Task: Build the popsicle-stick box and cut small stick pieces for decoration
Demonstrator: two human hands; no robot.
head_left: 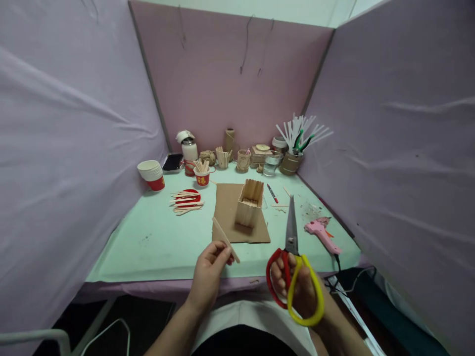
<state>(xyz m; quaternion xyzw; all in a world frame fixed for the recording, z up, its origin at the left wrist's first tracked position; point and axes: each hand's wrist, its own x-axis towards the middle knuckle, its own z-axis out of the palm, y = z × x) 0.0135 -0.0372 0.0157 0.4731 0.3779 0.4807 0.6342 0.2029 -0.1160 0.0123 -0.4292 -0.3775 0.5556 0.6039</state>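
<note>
My left hand (213, 269) pinches a flat wooden craft stick (225, 239) near its lower end, just in front of the cardboard sheet. In my right hand (302, 289) is a pair of scissors (292, 237) with one red and one yellow handle. The blades point up and away from me and lie together. A small open box made of craft sticks (249, 207) stands on the brown cardboard (226, 212) beyond both hands. The scissors and the stick are apart.
A pink glue gun (322, 236) lies at the right, its cord running off the table edge. Loose sticks on a red disc (188, 198) lie at the left. Stacked paper cups (151, 173), a red stick cup (202, 177), a marker (272, 193) and a glass of water (270, 165) stand or lie farther back.
</note>
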